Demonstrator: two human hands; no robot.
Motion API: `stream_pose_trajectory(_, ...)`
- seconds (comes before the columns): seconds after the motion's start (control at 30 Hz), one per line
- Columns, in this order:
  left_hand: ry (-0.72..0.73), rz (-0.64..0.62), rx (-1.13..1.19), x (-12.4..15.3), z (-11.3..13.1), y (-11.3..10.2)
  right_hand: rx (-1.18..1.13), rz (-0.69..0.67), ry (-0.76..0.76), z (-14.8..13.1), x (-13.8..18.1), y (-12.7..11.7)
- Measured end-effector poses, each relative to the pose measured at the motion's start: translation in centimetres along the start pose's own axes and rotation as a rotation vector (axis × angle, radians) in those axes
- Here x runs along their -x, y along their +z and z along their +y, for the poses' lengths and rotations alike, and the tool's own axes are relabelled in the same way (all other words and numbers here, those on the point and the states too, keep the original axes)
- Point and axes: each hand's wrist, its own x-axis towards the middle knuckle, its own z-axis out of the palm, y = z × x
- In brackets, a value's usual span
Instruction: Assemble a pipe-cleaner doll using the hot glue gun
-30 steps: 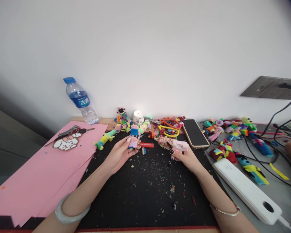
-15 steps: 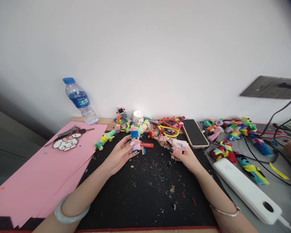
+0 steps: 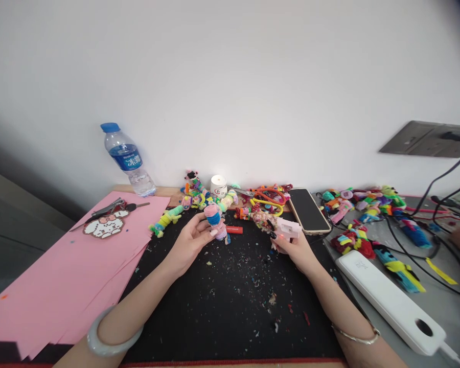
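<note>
My left hand [image 3: 189,243] is closed round a small pipe-cleaner figure [image 3: 215,221] in pink and blue, held tilted above the black mat [image 3: 230,301]. My right hand [image 3: 293,246] grips a pink hot glue gun [image 3: 288,229] at the mat's far right, its nozzle turned left toward the figure. A red lighter [image 3: 233,230] lies on the mat between the two hands. Each wrist carries a bangle.
Pink paper sheets [image 3: 69,271] with keys and a bead charm lie left. A water bottle [image 3: 127,159], a small white jar [image 3: 218,185], scissors [image 3: 266,197], a phone [image 3: 307,209] and many pipe-cleaner figures line the back. A white power bank [image 3: 391,301] and cables sit right.
My left hand has turned the pink and blue figure and lifted it a little, tilting its top toward the right. The right hand with the glue gun has shifted slightly up.
</note>
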Motion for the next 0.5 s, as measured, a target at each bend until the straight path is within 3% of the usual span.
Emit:
stream_pose_trajectory(0.17, 0.099, -0.035, -0.233, -0.17, -0.52, -0.36, -0.004, 0.003, -0.021, -0.03, -0.04, 0.01)
stream_pose_trajectory(0.37, -0.004, -0.179, -0.367, 0.22, -0.93, -0.3, -0.008, 0.015, -0.025, -0.09, -0.01, 0.07)
stream_pose_trajectory(0.5, -0.029, -0.198, -0.385, 0.36, -0.95, -0.27, -0.002, 0.018, -0.038, -0.13, 0.05, 0.1)
